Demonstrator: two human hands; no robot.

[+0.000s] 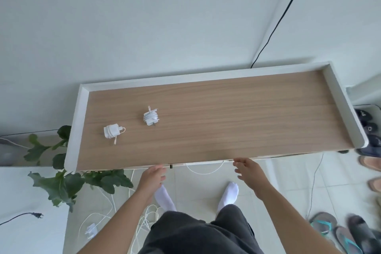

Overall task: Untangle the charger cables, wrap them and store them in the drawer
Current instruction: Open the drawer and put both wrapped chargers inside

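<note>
Head view, desk: a wooden desktop (226,113) with a raised white rim on three sides, seen from above.
Head view, wrapped chargers: two white chargers lie on the desktop, well apart from the hands; the left charger (111,131) has one cable end trailing loose, and the right charger (151,117) is bound tightly in its cable.
Head view, left hand (153,175): at the front edge of the desk, fingers curled under it, seemingly on the drawer front; whether it grips anything cannot be told.
Head view, right hand (247,171): spread and empty, just below the same edge.
Drawer: not clearly visible; only a thin pale strip shows under the edge.
Step in hand: probably opening the drawer for storage.
Next move: likely a level pull with both hands, then a reach to the two bundles.
Remaining work: a tangle of white cables (144,218) and a loose charger (91,231) lie on the floor.
Surroundings: a leafy plant (68,181) at left, a hanging white cable loop (204,170) under the edge, sandals (338,233) at right.
Obstruction: the loop may snag the drawer.
</note>
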